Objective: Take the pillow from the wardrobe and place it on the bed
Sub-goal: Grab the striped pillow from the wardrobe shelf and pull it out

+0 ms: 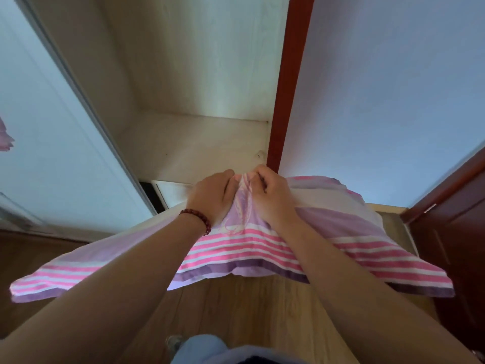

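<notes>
A pillow (pixel 349 232) in a pink, white and purple striped cover hangs in the air in front of the open wardrobe (pixel 199 143), above the wooden floor. My left hand (pixel 214 197), with a dark red bead bracelet on the wrist, and my right hand (pixel 270 195) both pinch a bunched fold of the cover at the pillow's far top edge. The two hands sit close together, almost touching. The cover's loose corners droop to the left and right of my forearms. No bed is in view.
The wardrobe's pale shelf is bare, with a white sliding door (pixel 52 127) at its left and a red-brown frame post (pixel 288 82) at its right. A white wall lies right of the post. A dark red wooden door (pixel 451 219) stands at the far right.
</notes>
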`<state>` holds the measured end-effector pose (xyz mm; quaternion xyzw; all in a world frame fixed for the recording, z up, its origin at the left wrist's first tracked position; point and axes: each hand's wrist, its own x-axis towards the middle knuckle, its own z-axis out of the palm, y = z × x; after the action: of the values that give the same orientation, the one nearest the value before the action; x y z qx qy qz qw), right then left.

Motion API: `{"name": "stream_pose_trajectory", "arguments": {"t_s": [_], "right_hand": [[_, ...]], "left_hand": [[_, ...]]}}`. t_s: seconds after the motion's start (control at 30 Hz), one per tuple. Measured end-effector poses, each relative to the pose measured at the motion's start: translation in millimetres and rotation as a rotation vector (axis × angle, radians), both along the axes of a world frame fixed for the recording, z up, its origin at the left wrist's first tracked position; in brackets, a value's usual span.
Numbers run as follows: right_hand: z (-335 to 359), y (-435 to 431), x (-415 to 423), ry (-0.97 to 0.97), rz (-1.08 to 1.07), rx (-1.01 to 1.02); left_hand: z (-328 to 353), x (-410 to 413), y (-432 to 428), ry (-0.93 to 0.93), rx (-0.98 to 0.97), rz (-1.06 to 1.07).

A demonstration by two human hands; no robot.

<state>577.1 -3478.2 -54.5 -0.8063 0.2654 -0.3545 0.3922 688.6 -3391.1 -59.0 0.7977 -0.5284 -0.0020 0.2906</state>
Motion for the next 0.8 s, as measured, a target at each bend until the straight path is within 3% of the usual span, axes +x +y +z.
{"name": "stream_pose_trajectory", "arguments": {"t_s": [0.2,0.8], "right_hand": [[-11.4,34.6,25.2,-0.007,0.130,0.051],[-2.1,105.4,195.5,0.025,0.222,0.214]], "left_hand": [[-5.5,4.5,28.1,0.135,-0.020,0.153],[10.0,158.7,104.6,0.117,0.021,0.452]]}}
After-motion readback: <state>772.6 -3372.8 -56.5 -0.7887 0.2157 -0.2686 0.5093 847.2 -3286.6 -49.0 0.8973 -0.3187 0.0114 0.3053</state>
